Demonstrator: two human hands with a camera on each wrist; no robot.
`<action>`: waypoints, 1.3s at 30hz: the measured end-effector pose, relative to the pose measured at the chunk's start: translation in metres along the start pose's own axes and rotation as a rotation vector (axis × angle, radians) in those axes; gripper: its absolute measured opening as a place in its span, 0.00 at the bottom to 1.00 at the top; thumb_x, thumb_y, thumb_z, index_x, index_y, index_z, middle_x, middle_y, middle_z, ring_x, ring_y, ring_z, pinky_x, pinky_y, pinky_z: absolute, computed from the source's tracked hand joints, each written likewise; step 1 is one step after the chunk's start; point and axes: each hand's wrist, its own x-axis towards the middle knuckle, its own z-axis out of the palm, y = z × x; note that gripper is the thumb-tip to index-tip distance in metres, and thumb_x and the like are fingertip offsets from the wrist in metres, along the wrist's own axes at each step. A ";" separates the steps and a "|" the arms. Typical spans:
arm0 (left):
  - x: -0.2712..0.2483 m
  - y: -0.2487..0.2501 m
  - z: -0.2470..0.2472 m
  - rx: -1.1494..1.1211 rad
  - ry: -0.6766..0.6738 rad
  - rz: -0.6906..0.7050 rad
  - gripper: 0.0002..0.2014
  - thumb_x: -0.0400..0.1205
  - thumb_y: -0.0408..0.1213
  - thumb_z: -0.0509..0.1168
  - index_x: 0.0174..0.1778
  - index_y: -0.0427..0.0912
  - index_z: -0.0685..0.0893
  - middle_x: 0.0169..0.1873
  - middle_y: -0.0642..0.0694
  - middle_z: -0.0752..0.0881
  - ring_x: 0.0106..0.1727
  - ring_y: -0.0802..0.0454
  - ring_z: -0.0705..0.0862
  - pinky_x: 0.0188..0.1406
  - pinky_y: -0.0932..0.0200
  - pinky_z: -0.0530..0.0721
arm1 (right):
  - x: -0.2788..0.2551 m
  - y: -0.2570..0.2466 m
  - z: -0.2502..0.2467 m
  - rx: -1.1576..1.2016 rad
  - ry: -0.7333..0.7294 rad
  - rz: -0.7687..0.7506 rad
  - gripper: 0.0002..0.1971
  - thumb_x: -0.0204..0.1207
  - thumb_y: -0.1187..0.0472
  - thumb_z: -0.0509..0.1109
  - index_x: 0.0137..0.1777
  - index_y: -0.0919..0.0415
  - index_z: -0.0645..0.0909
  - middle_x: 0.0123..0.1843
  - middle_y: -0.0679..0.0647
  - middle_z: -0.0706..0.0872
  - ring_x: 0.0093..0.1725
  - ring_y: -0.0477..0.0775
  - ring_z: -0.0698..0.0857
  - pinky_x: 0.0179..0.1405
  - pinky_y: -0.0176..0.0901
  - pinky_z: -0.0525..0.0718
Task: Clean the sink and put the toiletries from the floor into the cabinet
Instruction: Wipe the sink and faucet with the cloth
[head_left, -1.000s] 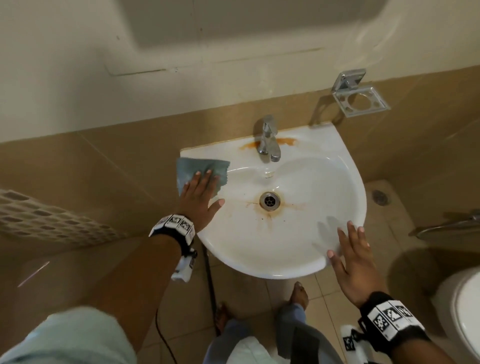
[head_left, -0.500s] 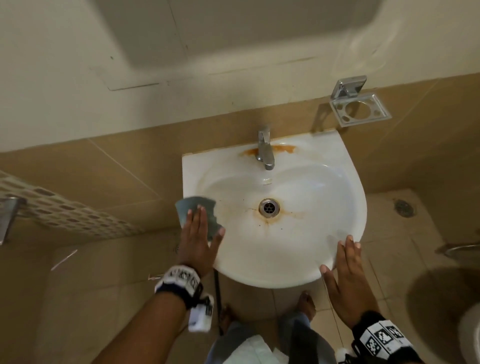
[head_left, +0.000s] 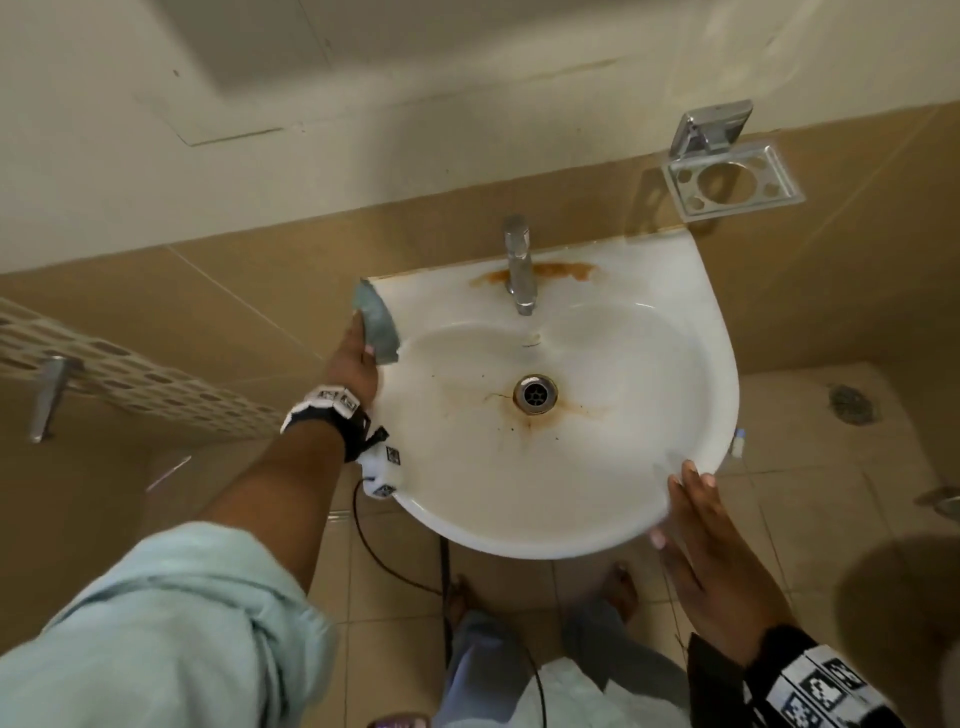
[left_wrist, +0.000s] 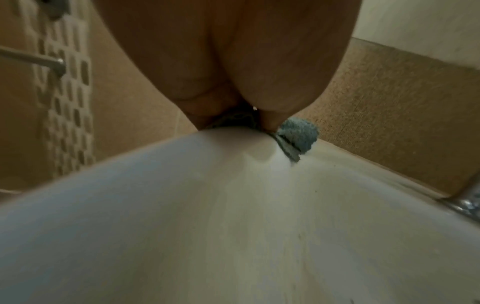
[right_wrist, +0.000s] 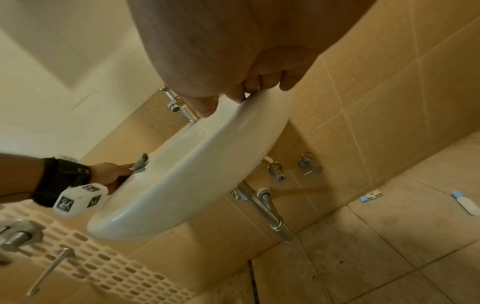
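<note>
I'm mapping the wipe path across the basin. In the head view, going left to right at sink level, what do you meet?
left hand → cloth → tap → drain → right hand

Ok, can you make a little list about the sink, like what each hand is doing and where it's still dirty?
left hand: presses a blue-grey cloth on the sink's left rim
right hand: flat, fingers on the front-right rim
sink: white, wall-mounted
dirty spots: orange stains around the drain and behind the tap
floor: a small white tube with blue cap
</note>
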 end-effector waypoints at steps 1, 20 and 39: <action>-0.012 -0.012 0.004 -0.046 -0.005 -0.043 0.29 0.91 0.46 0.49 0.88 0.54 0.48 0.86 0.37 0.60 0.81 0.31 0.67 0.81 0.42 0.65 | 0.000 0.004 0.000 0.002 0.008 -0.023 0.34 0.86 0.46 0.54 0.88 0.52 0.47 0.88 0.42 0.34 0.87 0.46 0.33 0.84 0.48 0.49; -0.220 0.028 0.085 -0.816 -0.353 -0.806 0.12 0.89 0.40 0.60 0.51 0.33 0.80 0.41 0.33 0.86 0.38 0.39 0.86 0.38 0.46 0.88 | 0.016 -0.040 -0.068 -0.040 -0.205 -0.192 0.38 0.79 0.29 0.41 0.81 0.47 0.68 0.81 0.44 0.73 0.81 0.44 0.68 0.80 0.43 0.66; -0.211 0.003 0.021 -0.670 -0.388 -0.409 0.29 0.91 0.51 0.50 0.56 0.27 0.86 0.49 0.28 0.91 0.34 0.50 0.88 0.17 0.74 0.79 | 0.060 -0.138 0.069 -0.378 -0.271 -0.700 0.38 0.70 0.60 0.80 0.80 0.60 0.72 0.80 0.59 0.76 0.81 0.62 0.72 0.80 0.57 0.52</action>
